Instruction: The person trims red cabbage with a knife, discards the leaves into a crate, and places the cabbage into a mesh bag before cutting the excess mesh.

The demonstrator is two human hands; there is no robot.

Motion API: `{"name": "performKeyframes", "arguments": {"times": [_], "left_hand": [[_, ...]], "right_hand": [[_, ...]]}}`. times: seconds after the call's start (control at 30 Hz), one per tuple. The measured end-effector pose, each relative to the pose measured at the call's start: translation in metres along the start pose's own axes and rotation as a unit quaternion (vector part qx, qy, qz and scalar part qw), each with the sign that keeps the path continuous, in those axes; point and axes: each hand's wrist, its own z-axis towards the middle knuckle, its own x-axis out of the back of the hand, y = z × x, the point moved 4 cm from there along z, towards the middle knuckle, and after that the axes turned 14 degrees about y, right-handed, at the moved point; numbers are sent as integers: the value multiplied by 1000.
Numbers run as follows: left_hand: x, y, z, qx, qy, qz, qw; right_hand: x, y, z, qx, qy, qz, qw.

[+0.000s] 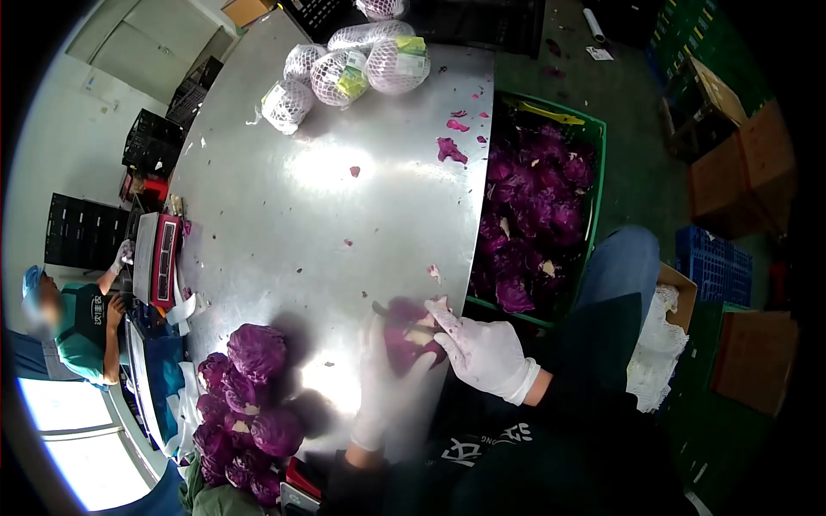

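Note:
Between my two gloved hands, near the table's front edge, is a red cabbage (406,337) with a pale stem side showing. My left hand (385,370), blurred by motion, is wrapped round its near side. My right hand (486,353) is closed at the cabbage's right side, its fingers at the pale stem part; whether it holds a small tool cannot be made out. A pile of red cabbages (245,404) lies on the metal table (258,206) at the lower left. Several net-wrapped cabbages (340,76) sit at the far end.
A green crate (600,172) full of purple leaves stands against the table's right edge. Leaf scraps (450,150) lie on the table. A red scale (163,258) is at the left, beside a co-worker (86,318). Cardboard boxes (744,185) stand at the right.

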Motion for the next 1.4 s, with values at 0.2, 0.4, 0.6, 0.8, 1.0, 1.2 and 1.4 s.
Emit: {"name": "performKeyframes", "arguments": {"times": [0.2, 0.4, 0.6, 0.8, 1.0, 1.2, 1.4], "left_hand": [[-3, 7, -10, -52, 26, 52, 997], [1, 3, -24, -22, 40, -35, 998], [-5, 4, -29, -36, 49, 18, 998], [0, -7, -30, -77, 32, 27, 996], [-3, -9, -40, -6, 83, -57, 995], [-7, -3, -40, 64, 74, -137, 986], [-13, 8, -34, 12, 86, -137, 987]], "right_hand": [[-5, 8, 5, -37, 87, 14, 995], [1, 89, 43, -181, 145, 156, 960], [2, 4, 14, -52, 68, 145, 986], [-23, 72, 59, -64, 85, -45, 993], [7, 23, 26, -165, -51, 214, 962], [-14, 20, 8, -114, -130, 309, 935], [-1, 14, 11, -111, -137, 289, 941]]}}
